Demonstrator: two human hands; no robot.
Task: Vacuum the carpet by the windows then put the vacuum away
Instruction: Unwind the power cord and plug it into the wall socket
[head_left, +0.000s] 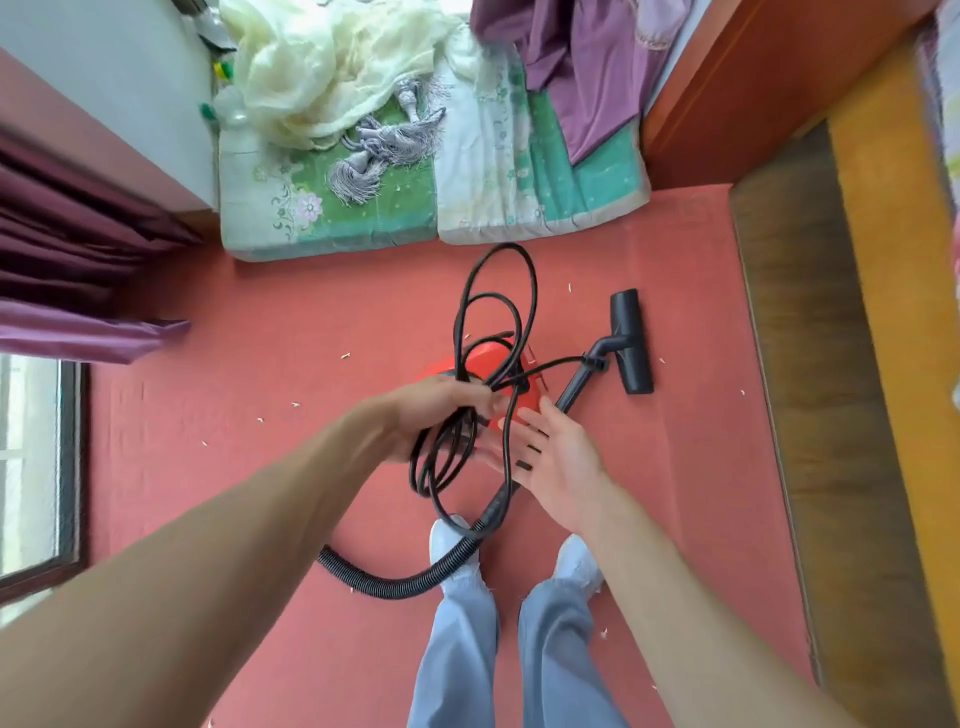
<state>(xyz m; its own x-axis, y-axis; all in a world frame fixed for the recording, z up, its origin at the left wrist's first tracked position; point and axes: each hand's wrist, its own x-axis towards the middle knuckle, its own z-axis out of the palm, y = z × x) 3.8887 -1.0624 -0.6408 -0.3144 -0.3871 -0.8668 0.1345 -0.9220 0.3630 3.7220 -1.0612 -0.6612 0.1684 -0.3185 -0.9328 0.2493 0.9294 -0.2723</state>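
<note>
Most of the red vacuum (487, 358), on the carpet (260, 467) before your feet, hides behind your hands. Your left hand (431, 410) curls round the looped black cord (525, 291); your right hand (556, 457) is flat, fingers spread, just beside it.

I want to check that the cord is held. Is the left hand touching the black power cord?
Touching. In the head view the left hand curls its fingers round the loops of the black power cord.

No readable text, labels or numbers anywhere.
</note>
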